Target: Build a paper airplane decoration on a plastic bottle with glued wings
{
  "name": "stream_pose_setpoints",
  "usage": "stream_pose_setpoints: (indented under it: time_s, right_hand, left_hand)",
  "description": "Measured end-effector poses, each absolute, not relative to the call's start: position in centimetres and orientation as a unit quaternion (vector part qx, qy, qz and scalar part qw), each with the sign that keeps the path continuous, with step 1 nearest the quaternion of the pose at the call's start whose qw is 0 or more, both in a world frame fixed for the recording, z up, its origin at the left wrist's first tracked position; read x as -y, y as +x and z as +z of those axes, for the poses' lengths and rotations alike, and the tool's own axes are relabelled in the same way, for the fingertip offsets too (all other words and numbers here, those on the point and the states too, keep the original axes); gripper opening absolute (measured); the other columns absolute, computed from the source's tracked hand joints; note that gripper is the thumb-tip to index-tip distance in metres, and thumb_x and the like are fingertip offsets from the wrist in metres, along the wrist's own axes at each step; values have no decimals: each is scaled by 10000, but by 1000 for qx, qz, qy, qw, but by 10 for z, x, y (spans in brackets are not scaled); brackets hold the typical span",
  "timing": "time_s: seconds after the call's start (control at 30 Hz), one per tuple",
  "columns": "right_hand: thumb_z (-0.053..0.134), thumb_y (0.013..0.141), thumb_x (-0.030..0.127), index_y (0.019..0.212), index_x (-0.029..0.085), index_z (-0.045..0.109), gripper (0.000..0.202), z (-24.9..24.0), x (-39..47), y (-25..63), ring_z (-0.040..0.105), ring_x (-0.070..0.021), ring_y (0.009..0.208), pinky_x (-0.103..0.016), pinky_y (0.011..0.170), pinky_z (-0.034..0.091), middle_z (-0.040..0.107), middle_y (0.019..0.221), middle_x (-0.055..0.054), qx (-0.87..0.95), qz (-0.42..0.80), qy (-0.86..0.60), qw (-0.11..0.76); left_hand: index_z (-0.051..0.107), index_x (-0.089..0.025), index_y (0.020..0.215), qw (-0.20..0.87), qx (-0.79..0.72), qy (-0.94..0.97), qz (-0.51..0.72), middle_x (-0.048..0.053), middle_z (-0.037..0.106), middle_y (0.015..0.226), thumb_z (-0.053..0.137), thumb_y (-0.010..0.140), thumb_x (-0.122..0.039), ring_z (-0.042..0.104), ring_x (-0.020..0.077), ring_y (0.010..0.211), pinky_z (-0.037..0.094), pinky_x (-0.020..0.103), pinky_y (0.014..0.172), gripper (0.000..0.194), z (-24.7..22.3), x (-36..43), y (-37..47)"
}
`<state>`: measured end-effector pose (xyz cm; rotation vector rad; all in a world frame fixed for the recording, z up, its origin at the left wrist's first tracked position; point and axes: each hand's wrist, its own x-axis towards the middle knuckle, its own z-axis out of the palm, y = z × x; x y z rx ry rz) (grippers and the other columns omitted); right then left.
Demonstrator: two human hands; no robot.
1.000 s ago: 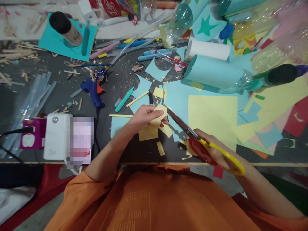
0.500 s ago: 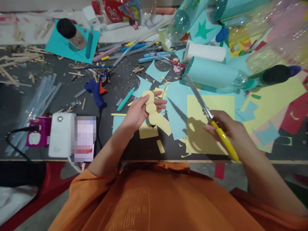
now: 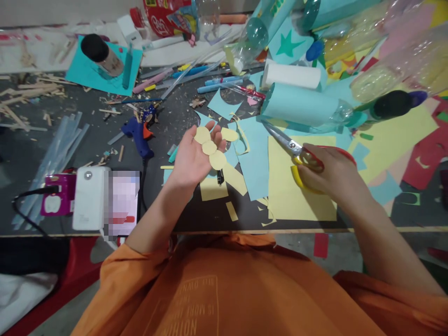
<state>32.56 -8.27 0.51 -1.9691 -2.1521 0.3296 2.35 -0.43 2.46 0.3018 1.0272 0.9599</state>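
On the upturned, unclenched left hand (image 3: 191, 161), supports three yellow circles (image 3: 218, 160), inward from the worktop's (image 3: 206, 217) near edge. With the right hand (image 3: 329, 175), grips scissors (image 3: 294, 147) over a yellow sheet (image 3: 294, 200). Could lose circles among matching scraps (image 3: 231, 211) by tipping the palm.

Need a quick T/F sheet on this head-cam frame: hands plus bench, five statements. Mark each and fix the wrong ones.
1. Three rounded pale-yellow paper pieces rest on the upturned left hand. True.
2. The right hand is empty. False: it holds metal scissors with red and yellow handles.
3. The blue plastic glue gun with an orange trigger lies to the left of both hands. True.
4. The white cylinder stands upright. False: it lies on its side.
5. The green star sits on a red sheet. False: its backing is light blue.
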Motion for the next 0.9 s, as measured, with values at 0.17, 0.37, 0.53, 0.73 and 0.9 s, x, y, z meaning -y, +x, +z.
stream_pose_setpoints:
  time_s: [0.17,0.37,0.53,0.73,0.9]
  right_hand:
    - [516,929,368,968,233,710,240,17,77,303,646,-307,918,-485,847,484,723,958,-146,709,44,-671,213]
    - [540,919,512,806,222,651,330,13,69,224,568,-178,684,-309,595,410,674,794,-57,648,396,-559,333]
    - [664,822,571,802,210,587,369,-10,46,192,399,-114,580,-278,570,326,481,646,41,583,513,-521,355]
    - [709,741,671,708,249,431,506,-23,29,198,367,-88,476,-250,464,299,387,559,82,452,566,-500,475]
    - [752,690,672,739,259,416,535,-30,23,200,382,-78,435,-232,409,273,434,572,80,391,578,-517,496]
  left_hand:
    - [585,-196,930,744,-459,225,430,76,689,1006,337,983,-352,692,180,1068,569,337,949,298,9,2,27]
    - [553,-212,949,725,-435,277,458,62,699,1092,381,974,-357,678,189,1133,557,355,967,226,8,11,37]
    - [544,-227,990,695,-417,337,478,48,705,1098,405,990,-419,658,206,1185,545,365,943,238,10,16,45]
    - [606,-236,920,598,-488,464,435,32,705,987,543,916,-415,650,166,972,524,274,827,189,6,13,33]
    - [612,-215,807,541,-511,530,407,-5,617,797,667,754,-217,563,122,745,461,241,699,76,0,10,25]
